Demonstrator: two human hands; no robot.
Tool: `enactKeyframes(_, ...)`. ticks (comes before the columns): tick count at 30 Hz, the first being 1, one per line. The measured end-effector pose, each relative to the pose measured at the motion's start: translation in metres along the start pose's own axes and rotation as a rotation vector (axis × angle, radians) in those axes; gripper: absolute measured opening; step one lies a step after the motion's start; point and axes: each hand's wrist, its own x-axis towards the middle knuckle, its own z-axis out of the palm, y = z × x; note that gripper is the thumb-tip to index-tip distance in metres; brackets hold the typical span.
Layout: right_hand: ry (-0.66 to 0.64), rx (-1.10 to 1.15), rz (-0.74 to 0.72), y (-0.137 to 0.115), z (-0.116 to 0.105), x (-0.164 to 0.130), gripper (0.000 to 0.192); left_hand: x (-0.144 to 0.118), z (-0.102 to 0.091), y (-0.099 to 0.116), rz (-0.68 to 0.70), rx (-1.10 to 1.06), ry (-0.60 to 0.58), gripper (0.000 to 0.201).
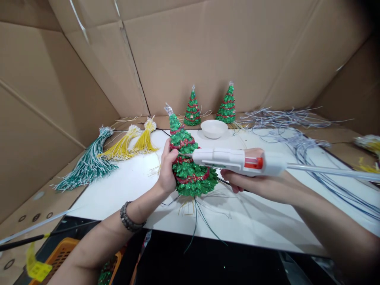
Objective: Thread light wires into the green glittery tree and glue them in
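Head-worn camera, single view. We look forward and down from behind and above the near edge of the white tabletop [99, 204], our sight centred on the miniature Christmas tree [190, 171], with the left hand [168, 170] and right hand [259, 185] close before us. Past them we see across the tabletop to its far edge and, farther off, the cardboard back wall [213, 51], which fills the upper part; the wide field also takes in the cardboard left wall [38, 87] and, below the near left corner, an orange plastic basket [56, 257].
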Motion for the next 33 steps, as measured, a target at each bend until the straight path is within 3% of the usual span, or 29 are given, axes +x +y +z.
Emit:
enactKeyframes(6,-0.036,0.027,0.001,0.0038,0.0002,0.0008,0.026,-0.0002,0.0046,0.0025,-0.019,-0.013,0.006,0.029)
enactKeyframes(33,-0.040,-0.021,0.112,0.0011,0.0012,-0.0013,0.025,0.0004,0.0077,0.0049,-0.090,-0.024,0.048,0.033)
